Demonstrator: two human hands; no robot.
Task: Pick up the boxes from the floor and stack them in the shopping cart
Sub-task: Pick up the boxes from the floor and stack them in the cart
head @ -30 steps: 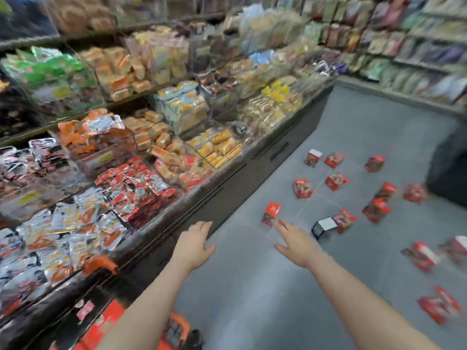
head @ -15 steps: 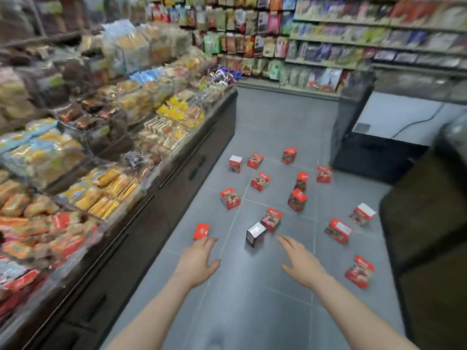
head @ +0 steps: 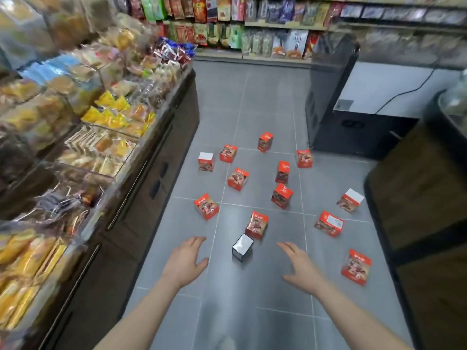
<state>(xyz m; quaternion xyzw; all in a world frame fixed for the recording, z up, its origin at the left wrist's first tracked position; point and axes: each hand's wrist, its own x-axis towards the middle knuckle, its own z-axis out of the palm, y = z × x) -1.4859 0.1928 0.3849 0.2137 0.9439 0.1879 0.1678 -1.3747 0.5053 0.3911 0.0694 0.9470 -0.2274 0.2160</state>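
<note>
Red snack boxes [head: 237, 179] scattered on the floor [head: 252, 294], print too blurry to read. Left hand [head: 185, 261] and right hand [head: 300, 267] both released, holding nothing.

Both bare arms reach fwd, palms down: left hand [head: 186, 261] & right hand [head: 302, 267] empty, fingers [head: 286, 247] loosely spread, thumbs pointing inward.

- Grey tiled floor [head: 255, 102].
- Snack display [head: 101, 117] along the left, packets blurred.
- Back shelves [head: 252, 26] of packaged goods.
- Black-and-white cabinet [head: 358, 104], cable [head: 409, 90] across it.
- Dark wooden unit [head: 424, 198] at right.
</note>
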